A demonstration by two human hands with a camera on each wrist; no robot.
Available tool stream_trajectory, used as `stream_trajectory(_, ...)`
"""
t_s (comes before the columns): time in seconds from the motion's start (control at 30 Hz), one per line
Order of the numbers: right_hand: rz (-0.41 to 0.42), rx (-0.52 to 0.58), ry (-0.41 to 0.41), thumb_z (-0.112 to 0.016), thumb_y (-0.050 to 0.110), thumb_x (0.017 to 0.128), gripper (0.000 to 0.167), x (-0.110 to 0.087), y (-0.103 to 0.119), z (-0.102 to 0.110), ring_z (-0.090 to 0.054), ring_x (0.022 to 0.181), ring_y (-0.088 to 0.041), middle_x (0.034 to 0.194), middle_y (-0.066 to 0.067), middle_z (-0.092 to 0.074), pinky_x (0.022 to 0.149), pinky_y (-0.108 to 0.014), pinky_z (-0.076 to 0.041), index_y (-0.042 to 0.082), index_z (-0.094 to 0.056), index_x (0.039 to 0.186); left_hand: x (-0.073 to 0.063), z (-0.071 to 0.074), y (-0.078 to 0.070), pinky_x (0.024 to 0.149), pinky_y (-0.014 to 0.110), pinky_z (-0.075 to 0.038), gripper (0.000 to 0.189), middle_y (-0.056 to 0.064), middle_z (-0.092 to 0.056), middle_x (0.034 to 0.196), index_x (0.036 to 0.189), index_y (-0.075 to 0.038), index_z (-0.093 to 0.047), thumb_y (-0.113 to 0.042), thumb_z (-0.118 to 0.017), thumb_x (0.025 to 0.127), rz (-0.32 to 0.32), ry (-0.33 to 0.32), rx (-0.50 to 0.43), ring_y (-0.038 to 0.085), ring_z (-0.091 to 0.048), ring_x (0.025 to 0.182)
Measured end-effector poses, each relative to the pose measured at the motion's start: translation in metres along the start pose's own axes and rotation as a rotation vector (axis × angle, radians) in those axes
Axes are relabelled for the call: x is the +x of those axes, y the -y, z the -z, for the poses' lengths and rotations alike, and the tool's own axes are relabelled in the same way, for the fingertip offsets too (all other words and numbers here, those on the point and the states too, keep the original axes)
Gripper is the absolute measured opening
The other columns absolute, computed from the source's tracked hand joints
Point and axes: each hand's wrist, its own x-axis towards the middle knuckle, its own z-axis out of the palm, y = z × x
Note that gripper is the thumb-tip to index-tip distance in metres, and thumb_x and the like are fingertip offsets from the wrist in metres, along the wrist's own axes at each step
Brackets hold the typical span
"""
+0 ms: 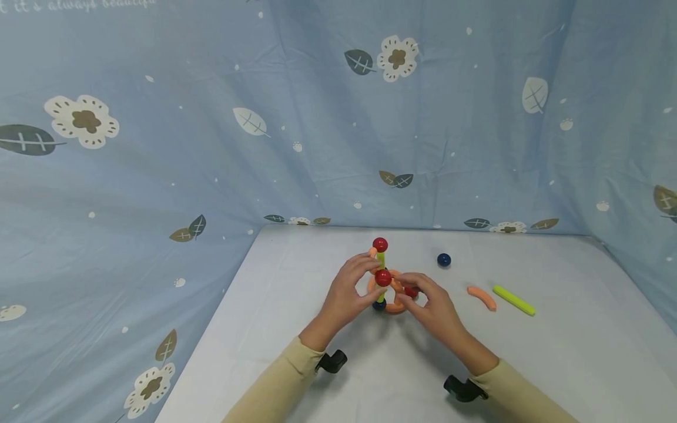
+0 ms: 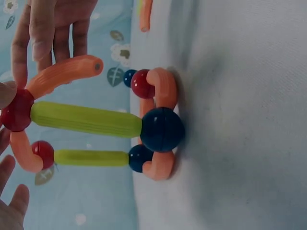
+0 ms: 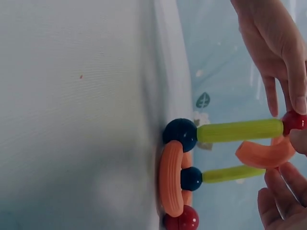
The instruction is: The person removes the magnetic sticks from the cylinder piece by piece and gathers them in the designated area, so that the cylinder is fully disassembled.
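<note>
A magnetic ball-and-stick frame stands on the white table. Two upright green sticks [image 2: 86, 118] rise from dark blue balls [image 2: 163, 129], topped by red balls [image 1: 383, 278]. My left hand [image 1: 346, 291] holds the nearer top red ball with thumb and fingertips. From that ball a curved orange stick [image 2: 62, 74] juts out, its far end free. My right hand [image 1: 431, 305] pinches this stick close to the ball, thumb near the joint in the right wrist view. Curved orange sticks [image 3: 171, 178] and a red ball [image 3: 182, 219] form the base.
Right of the frame lie a loose dark blue ball [image 1: 443, 259], a curved orange stick [image 1: 482, 298] and a straight green stick [image 1: 514, 300]. A blue patterned cloth [image 1: 328, 117] hangs behind and at the sides of the white table [image 1: 571, 352].
</note>
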Motion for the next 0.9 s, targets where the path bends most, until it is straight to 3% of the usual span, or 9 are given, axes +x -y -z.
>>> stream_trajectory(0.2, 0.007, 0.043, -0.026, -0.078, 0.006, 0.089, 0.043, 0.002, 0.000, -0.007, -0.067, 0.092, -0.014, 0.116, 0.001, -0.070, 0.074, -0.040, -0.060, 0.014, -0.067, 0.130, 0.000, -0.003, 0.002, 0.114, 0.042, -0.040, 0.042, -0.003, -0.069, 0.127, 0.127, -0.014, -0.070, -0.019, -0.083, 0.087, 0.021, 0.039, 0.014, 0.021, -0.046, 0.140)
stream_trajectory(0.6, -0.045, 0.064, -0.044, -0.076, 0.005, 0.091, 0.043, 0.005, 0.005, -0.016, -0.070, 0.093, -0.014, 0.117, 0.000, -0.070, 0.075, -0.027, -0.059, 0.013, -0.066, 0.132, 0.001, 0.000, 0.003, 0.114, 0.043, -0.040, 0.038, -0.005, -0.069, 0.126, 0.125, -0.015, -0.071, -0.019, -0.082, 0.089, 0.058, 0.036, 0.005, 0.019, -0.046, 0.140)
stream_trajectory(0.9, -0.034, 0.062, -0.040, -0.074, 0.004, 0.093, 0.041, 0.006, 0.007, -0.016, -0.070, 0.091, -0.019, 0.116, -0.002, -0.068, 0.075, -0.029, -0.060, 0.010, -0.065, 0.132, 0.002, 0.000, 0.004, 0.114, 0.042, -0.040, 0.039, -0.005, -0.070, 0.125, 0.125, -0.015, -0.071, -0.018, -0.082, 0.088, 0.051, 0.041, 0.013, 0.019, -0.047, 0.140)
